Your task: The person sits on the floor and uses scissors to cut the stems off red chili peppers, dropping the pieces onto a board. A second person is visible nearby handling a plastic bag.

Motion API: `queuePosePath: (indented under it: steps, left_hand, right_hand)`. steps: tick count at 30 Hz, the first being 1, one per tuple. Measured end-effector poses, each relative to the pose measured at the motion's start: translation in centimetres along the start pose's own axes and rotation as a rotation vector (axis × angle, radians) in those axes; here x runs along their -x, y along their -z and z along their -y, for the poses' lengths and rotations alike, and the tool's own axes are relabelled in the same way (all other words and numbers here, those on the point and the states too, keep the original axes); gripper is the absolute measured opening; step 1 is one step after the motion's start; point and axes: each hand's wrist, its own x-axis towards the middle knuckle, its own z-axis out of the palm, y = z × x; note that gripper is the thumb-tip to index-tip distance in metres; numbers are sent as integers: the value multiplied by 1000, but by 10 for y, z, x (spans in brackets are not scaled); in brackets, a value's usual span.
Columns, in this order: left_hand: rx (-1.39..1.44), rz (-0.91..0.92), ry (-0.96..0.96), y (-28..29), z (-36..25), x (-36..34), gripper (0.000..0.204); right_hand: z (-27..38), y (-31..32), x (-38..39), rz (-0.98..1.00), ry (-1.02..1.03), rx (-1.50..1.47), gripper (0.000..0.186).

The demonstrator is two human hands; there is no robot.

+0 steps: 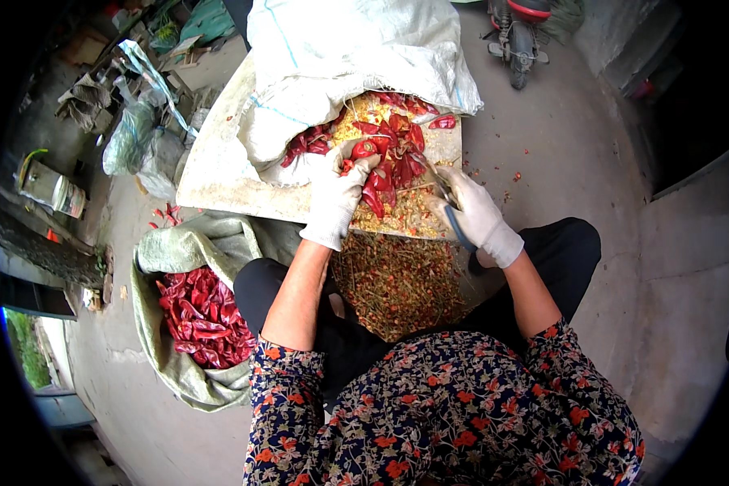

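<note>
My left hand [334, 198], in a white glove, is closed around a dried red chili pepper [364, 149] at the edge of the board. Gloved the same way, my right hand [476, 212] grips a pair of scissors with a blue handle [459, 229]; the blades point toward the peppers. Between my hands lies a loose heap of red chili peppers [395, 154] among yellow seeds and bits. These spill from the mouth of a white woven sack [356, 61], which rests on a pale board [219, 174].
Left of my knee stands a pale green sack [150, 320] holding many red chili peppers [204, 320]. Stems and scraps [397, 283] are piled between my legs. Plastic bags [130, 138] and a white bucket [57, 190] sit at the left; a motorbike wheel [520, 53] is at the far right.
</note>
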Motion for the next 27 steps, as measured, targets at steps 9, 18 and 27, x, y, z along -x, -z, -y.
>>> queuePosePath:
  steps: [9,18,27]
  left_hand:
    - [-97,-53,-121,-2,3,11,33]
    - [-320,-90,-281,1,-4,14,35]
    - [-271,-86,-222,4,2,14,35]
  right_hand:
    - [60,-8,-30,-34,62,321,45]
    - [61,-19,-32,22,58,435,45]
    - [70,-23,-33,91,14,430,40]
